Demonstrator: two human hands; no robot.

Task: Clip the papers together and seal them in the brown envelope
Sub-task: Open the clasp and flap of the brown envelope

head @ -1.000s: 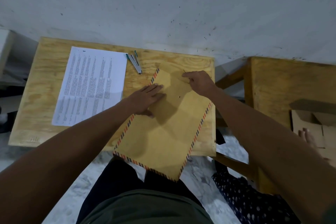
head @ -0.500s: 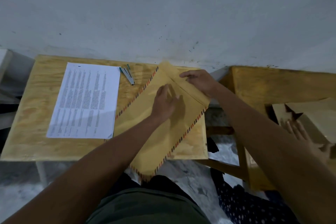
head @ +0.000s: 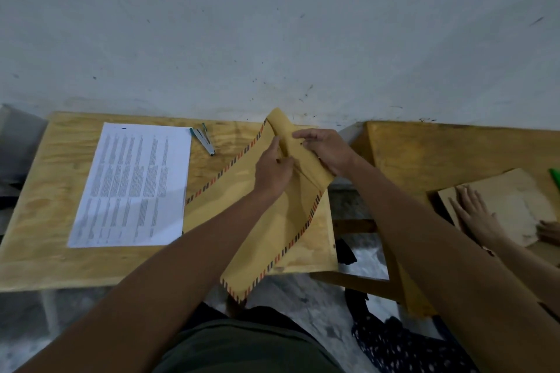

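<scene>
The brown envelope (head: 281, 230) with striped red and dark edges is tilted up off the wooden table (head: 54, 191), its lower corner hanging past the front edge. My left hand (head: 272, 168) grips it near its upper end, fingers curled at the mouth. My right hand (head: 324, 150) holds the folded flap at the top from the right. The printed papers (head: 133, 185) lie flat on the table to the left, apart from both hands. A silver stapler (head: 203, 139) with green ends rests just beyond the papers' top right corner.
A white wall rises directly behind the table. A second wooden table (head: 439, 157) stands to the right, where another person's hand (head: 475, 215) lies on a flat piece of cardboard (head: 503, 194). A gap with floor separates the two tables.
The envelope has been lifted and tilted more upright. My left hand moved up from pressing on its face to gripping near the mouth, and my right hand shifted onto the flap.
</scene>
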